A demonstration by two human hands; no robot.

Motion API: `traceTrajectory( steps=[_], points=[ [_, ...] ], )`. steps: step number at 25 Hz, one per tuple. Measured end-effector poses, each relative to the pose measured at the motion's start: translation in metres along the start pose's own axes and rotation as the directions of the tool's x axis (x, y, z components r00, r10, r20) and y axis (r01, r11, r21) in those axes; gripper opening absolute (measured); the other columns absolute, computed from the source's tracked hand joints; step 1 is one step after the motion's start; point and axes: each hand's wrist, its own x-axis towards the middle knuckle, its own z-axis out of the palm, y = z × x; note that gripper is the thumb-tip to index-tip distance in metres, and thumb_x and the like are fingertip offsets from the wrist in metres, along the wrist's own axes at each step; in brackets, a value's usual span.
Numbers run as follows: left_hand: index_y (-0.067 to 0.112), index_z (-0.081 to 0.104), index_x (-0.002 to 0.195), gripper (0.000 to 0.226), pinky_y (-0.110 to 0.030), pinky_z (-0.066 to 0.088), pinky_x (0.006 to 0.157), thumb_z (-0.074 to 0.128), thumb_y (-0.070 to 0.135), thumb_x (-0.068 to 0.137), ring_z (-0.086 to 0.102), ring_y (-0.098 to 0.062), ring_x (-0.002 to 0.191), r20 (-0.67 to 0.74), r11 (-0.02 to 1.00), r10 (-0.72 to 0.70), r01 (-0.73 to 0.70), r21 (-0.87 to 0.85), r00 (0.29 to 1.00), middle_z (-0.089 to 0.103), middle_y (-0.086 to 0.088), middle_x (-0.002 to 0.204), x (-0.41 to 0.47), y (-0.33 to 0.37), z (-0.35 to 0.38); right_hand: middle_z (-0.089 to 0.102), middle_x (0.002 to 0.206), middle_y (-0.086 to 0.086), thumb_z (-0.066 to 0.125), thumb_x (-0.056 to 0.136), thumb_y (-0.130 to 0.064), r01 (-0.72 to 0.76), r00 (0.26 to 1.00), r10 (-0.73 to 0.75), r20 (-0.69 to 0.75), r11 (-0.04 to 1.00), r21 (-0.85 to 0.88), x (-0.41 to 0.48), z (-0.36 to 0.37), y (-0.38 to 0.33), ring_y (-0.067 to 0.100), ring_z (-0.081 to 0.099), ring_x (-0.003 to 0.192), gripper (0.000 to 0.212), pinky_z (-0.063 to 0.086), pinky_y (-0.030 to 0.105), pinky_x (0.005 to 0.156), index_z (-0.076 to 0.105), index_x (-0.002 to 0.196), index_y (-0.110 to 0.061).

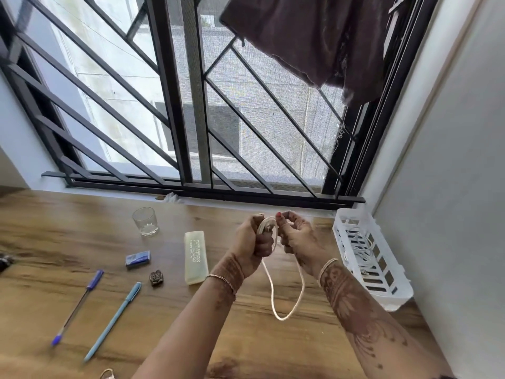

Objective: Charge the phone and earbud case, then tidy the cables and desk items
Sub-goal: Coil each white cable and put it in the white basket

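Cable (284, 296), white, smooth and round, droops in a slack loop over the wood-grain desk (246, 346), its upper end bunched in coils, probably for stowing. Left hand (252, 242) fisted tight on the coils; right hand (296, 236) fingers curled, pinching the strand to feed it. Beyond right, slotted white plastic basket (388, 296) holds more cable. Far left, clear glass (145, 221).
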Motion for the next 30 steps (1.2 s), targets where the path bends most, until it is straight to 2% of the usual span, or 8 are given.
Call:
traceTrajectory(
  steps=[3,6,9,12,15,22,26,30],
  points=[
    [0.017,0.041,0.061,0.039,-0.018,0.013,0.034,0.025,0.022,0.096,0.021,-0.005,0.029,0.021,0.976,0.084,-0.078,-0.204,0.996,0.027,0.008,0.038,0.005,0.008,0.002,0.049,0.064,-0.004,0.051,0.098,-0.023,-0.035,0.999,0.037,0.008,0.98,-0.198,-0.013,0.009,0.013,0.005,0.037,0.047,0.016,0.029,0.016,0.039,0.059,0.084,-0.02],
    [0.017,0.042,0.068,0.036,-0.02,0.021,0.037,0.027,0.023,0.1,0.024,-0.006,0.035,-0.079,0.978,0.125,-0.136,-0.16,0.989,0.031,0.007,0.043,0.013,0.008,0.005,0.051,0.069,0.0,0.049,0.098,-0.02,-0.014,0.998,0.041,0.056,0.907,-0.421,-0.025,0.015,0.017,0.007,0.04,0.051,0.02,0.032,0.017,0.042,0.062,0.088,-0.009],
    [0.014,0.041,0.074,0.035,-0.018,0.022,0.036,0.027,0.023,0.104,0.027,-0.005,0.034,-0.165,0.962,0.212,-0.175,0.211,0.963,0.035,0.007,0.044,0.025,-0.005,-0.003,0.05,0.067,-0.002,0.05,0.097,-0.027,-0.085,0.981,0.161,0.107,0.858,-0.506,-0.034,0.016,0.013,0.008,0.039,0.049,0.024,0.031,0.017,0.039,0.068,0.083,-0.017],
    [0.015,0.045,0.073,0.035,-0.022,0.032,0.043,0.032,0.028,0.103,0.037,-0.01,0.043,-0.122,0.728,0.309,-0.153,0.668,0.943,0.042,0.001,0.054,0.035,-0.018,-0.026,0.05,0.065,-0.005,0.052,0.094,-0.03,-0.067,0.982,0.156,0.11,0.819,-0.569,-0.036,0.007,0.003,0.009,0.041,0.049,0.026,0.03,0.016,0.038,0.069,0.076,-0.02],
    [0.016,0.047,0.07,0.036,-0.027,0.038,0.049,0.034,0.026,0.102,0.043,-0.01,0.045,-0.034,0.568,0.27,-0.13,0.813,0.962,0.047,-0.001,0.058,0.026,-0.023,-0.031,0.048,0.06,-0.006,0.054,0.095,-0.032,-0.051,0.994,0.09,0.058,0.874,-0.483,-0.025,-0.004,-0.007,0.006,0.037,0.045,0.03,0.027,0.016,0.038,0.063,0.069,-0.02],
    [0.016,0.047,0.062,0.048,-0.012,0.014,0.036,0.028,0.035,0.102,0.022,-0.004,0.033,-0.057,0.894,0.019,0.008,0.447,0.998,0.033,0.005,0.046,0.003,-0.017,-0.01,0.046,0.05,-0.013,0.073,0.081,-0.034,0.108,0.977,-0.185,-0.104,0.856,-0.505,-0.004,-0.007,-0.009,0.001,0.037,0.045,0.031,0.03,0.015,0.047,0.055,0.06,-0.02],
    [0.016,0.041,0.061,0.046,-0.018,0.007,0.036,0.029,0.038,0.1,0.017,-0.004,0.029,0.043,0.987,-0.117,0.112,0.113,0.992,0.024,0.009,0.038,-0.007,-0.005,-0.002,0.039,0.056,-0.003,0.064,0.09,-0.031,-0.092,0.989,0.09,-0.115,0.996,-0.015,-0.005,-0.002,0.01,0.003,0.027,0.035,0.026,0.021,0.016,0.033,0.05,0.07,-0.02],
    [0.018,0.038,0.065,0.045,-0.018,0.017,0.036,0.026,0.041,0.102,0.023,-0.005,0.032,0.033,0.993,0.035,-0.031,-0.116,0.999,0.027,0.009,0.041,0.003,0.0,0.008,0.046,0.06,-0.001,0.051,0.098,-0.026,-0.181,0.981,0.165,-0.102,0.968,-0.175,-0.02,0.01,0.024,0.006,0.034,0.038,0.026,0.026,0.017,0.035,0.057,0.074,-0.018]
  ],
)
